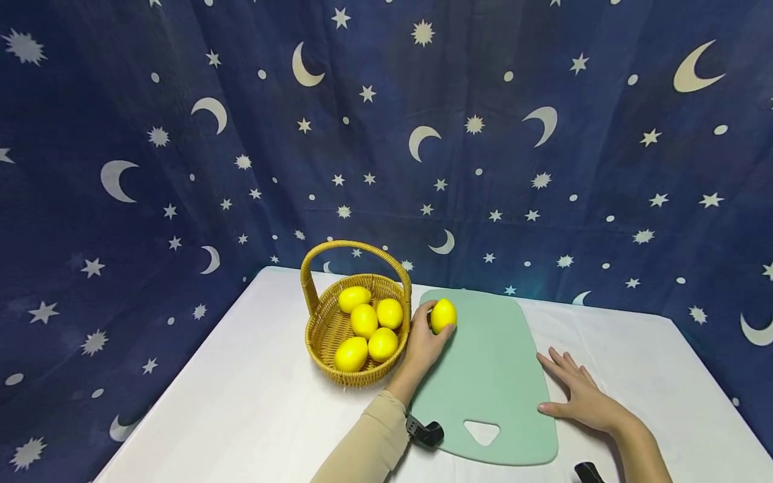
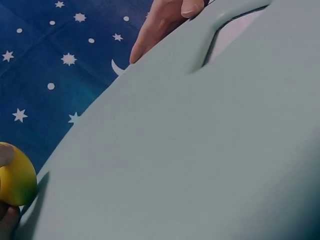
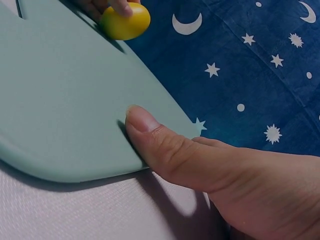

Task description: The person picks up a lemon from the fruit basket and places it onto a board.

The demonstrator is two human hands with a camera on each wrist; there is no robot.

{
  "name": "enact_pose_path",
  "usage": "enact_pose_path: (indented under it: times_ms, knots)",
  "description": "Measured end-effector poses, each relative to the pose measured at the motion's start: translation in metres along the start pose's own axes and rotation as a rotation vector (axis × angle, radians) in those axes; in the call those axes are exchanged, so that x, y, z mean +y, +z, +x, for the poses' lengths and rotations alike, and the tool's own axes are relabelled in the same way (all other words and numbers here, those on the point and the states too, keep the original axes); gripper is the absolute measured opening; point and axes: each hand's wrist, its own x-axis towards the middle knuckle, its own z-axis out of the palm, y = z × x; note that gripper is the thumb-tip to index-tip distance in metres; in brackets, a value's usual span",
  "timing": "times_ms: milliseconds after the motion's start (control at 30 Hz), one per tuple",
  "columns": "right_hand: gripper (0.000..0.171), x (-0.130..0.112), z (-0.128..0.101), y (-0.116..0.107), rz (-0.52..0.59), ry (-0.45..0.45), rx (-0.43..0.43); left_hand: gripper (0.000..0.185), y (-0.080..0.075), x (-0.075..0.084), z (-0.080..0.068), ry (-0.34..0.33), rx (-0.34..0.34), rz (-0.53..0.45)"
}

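Fingers curled on one lemon at the board's far corner, five more in the basket

Fingers of the right hand (image 1: 582,396) lie straight and spread on the white table (image 1: 241,402), holding nothing, the thumb (image 3: 150,131) pressed on the near right edge of the green cutting board (image 1: 489,376); farther out, the left hand (image 1: 423,342) grips a yellow lemon (image 1: 443,314) that seems to rest on the board's far left corner, though the wrist views leave it unclear whether it touches or is just lifted; beside it, the wicker basket (image 1: 326,335) holds five lemons (image 1: 365,320); by my judgement one fruit has reached the board and five are left, none cut; behind hangs a blue star-and-moon cloth (image 1: 483,134).
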Motion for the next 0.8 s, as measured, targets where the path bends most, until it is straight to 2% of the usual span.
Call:
enact_pose_path:
  times_ms: [200,433,800]
  knots:
    - [0.091,-0.0003,0.0014,-0.0027,-0.027,-0.018,0.013,0.056,-0.0018,-0.0011,0.0021,0.064,0.016,0.047]
    - [0.092,0.0028,0.0012,0.0012,-0.011,-0.007,-0.001,0.06,-0.002,-0.004,0.0005,0.073,0.022,0.127]
    - [0.09,0.0,0.0009,-0.0004,0.009,0.0,0.004,0.06,-0.0004,-0.0042,-0.0003,0.031,0.028,0.047]
